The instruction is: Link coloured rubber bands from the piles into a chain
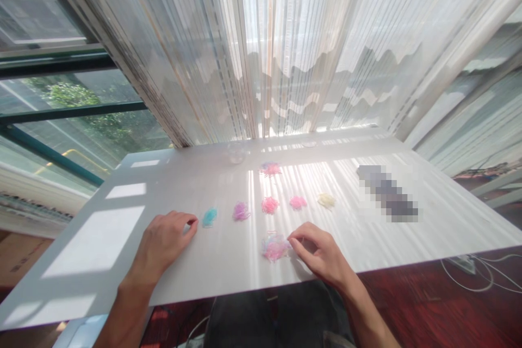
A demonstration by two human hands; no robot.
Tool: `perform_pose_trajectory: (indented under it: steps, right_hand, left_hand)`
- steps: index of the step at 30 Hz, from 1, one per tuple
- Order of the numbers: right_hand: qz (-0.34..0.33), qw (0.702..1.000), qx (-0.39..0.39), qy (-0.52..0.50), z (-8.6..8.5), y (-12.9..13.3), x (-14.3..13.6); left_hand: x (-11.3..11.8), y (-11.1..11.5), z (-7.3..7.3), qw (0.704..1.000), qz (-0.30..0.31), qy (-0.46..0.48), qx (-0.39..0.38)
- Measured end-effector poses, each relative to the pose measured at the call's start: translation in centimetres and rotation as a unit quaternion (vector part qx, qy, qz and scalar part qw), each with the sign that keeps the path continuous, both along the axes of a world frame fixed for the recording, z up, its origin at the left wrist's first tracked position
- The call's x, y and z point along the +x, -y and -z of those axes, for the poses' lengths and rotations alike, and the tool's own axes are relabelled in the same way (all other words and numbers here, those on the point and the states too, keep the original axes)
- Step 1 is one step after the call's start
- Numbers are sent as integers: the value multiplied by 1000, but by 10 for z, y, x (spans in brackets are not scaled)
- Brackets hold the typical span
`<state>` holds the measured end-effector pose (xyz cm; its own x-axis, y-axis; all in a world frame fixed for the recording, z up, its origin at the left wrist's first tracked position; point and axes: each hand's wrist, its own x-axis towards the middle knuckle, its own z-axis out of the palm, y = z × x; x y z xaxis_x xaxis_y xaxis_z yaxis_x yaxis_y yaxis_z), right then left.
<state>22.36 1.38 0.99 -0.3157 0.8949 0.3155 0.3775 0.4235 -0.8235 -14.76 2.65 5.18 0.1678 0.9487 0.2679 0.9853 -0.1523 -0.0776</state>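
Sunny spot by a window: sheer, vertically striped curtain [285, 49] hanging behind a smooth, white, flat-topped table [183, 266], with streaky light all over it. Take the loose, fluffy, mixed pink-and-lilac pile of thin strands [274, 249] near the front edge as clock centre. At 12 o'clock there's a tangled coral-pink clump [269, 205], and beyond it a scraggly multicoloured heap [271, 168]. A stringy purple bundle [241, 211] sits around 11, a compact oval teal bundle [210, 217] at 10, a small rounded bubblegum-pink clump [297, 203] at 1, and a wispy pale-yellow clump [327, 200] near 2. Farther out at 11 there's a clear, rounded container [237, 153].

The person's right hand [321, 253] is at 3, thumb and index tips nearly together right at the pile's edge; can't tell if they've got a strand. The left hand [165, 239], at 9, rests just beside the teal bundle, thumb and index tips curled together, nothing visible between them.
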Motion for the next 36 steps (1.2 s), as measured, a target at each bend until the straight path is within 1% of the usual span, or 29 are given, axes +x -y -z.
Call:
perform_pose_trajectory:
  steps: [6, 11, 14, 19, 21, 25, 27, 30, 36]
  right_hand:
    - [0, 1000, 0, -5, -1, 0, 0]
    - [-2, 1000, 2, -3, -1, 0, 0]
    - [-2, 1000, -1, -6, -1, 0, 0]
    - [0, 1000, -1, -4, -1, 0, 0]
    - [3, 1000, 1, -2, -2, 0, 0]
    - [1, 1000, 8, 0, -1, 0, 0]
    - [-1, 1000, 9, -1, 1, 0, 0]
    - [0, 1000, 6, -5, 2, 0, 0]
    - [-5, 1000, 1, -2, 1, 0, 1]
  left_hand:
    - [5, 0, -2, 999, 7, 25, -22]
    - [0, 1, -1, 998, 3, 63, -27]
    - [-1, 6, -1, 997, 1, 77, -14]
    - [9, 15, 2, 994, 24, 109, 18]
    - [11, 15, 4, 993, 1, 115, 17]
    - [8, 13, 4, 988, -110, 106, -25]
    - [7, 12, 3, 984, -137, 102, -53]
    - [9, 14, 4, 984, -137, 92, -62]
    - [15, 13, 11, 991, -115, 59, -25]
